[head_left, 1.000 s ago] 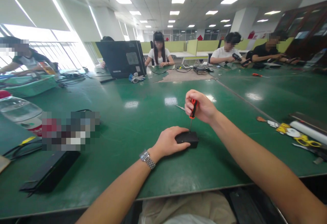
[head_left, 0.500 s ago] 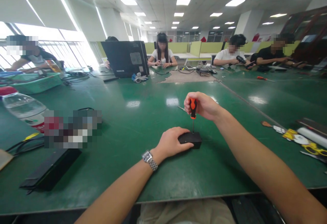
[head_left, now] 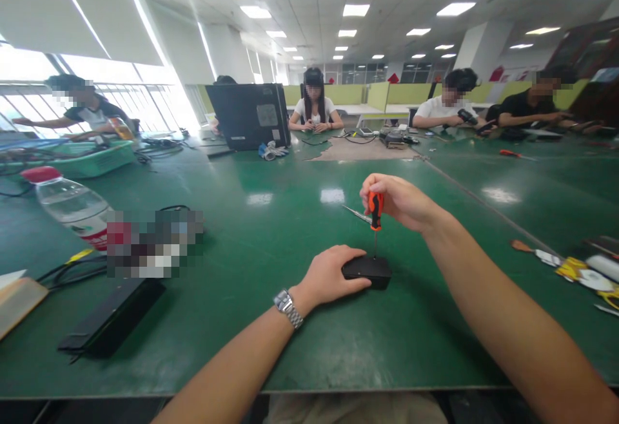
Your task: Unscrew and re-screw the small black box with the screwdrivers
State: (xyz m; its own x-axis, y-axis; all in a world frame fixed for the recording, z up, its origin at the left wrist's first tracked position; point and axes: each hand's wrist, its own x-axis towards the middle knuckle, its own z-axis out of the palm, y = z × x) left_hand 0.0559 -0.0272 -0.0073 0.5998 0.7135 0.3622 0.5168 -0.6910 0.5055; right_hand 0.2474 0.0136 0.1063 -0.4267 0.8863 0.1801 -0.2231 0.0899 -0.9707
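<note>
Fingers of the right hand (head_left: 399, 202) are curled shut around the orange and black handle of a small screwdriver (head_left: 375, 212), which stands upright with its thin shaft running straight down from the fist. Its tip meets the top of a small black box (head_left: 368, 270) lying flat on the green table (head_left: 251, 231), just below those fingers. Whether the tip sits in a screw is too small to tell.

Fingers of the left hand (head_left: 330, 276) lie flat and slightly spread, pressed on the left end of the same box, palm on the table beside it. They grip nothing; they only rest against the box, close under the right hand. A metal watch (head_left: 287, 308) sits on the left wrist.

Just beyond the right fingers, a thin metal tool (head_left: 356, 214) lies on the table. Far off to the right of both hands are scissors with yellow handles (head_left: 610, 296) and some small parts. Well to the left of the left fingers lies a flat black case (head_left: 113, 321), and beyond it a plastic water bottle (head_left: 72, 205) with a red cap lies on its side. Straight ahead, well apart from the hands, stands an open laptop (head_left: 249, 116), and other people sit along the far side of the table.
</note>
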